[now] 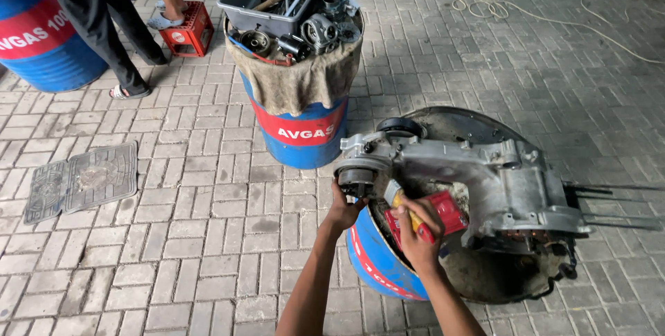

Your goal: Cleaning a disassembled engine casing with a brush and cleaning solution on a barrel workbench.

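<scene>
Honestly, the engine case (478, 177) just beyond both hands sits half off the drum rim (377, 253). Left hand (344, 210) cups its round end; right hand (415, 228) pinches a brush (396, 194). A hard scrub might tip it off.

Daylit grey brick paving (208, 239) with blue drums (301, 135) standing about.

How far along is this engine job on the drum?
Done: loose metal engine parts already sit on the cloth-draped blue drum. In hand: the left hand steadies the grey metal engine casing at its round end while the right hand works a yellow-handled brush against it. Left: the casing looks grimy underneath.
</scene>
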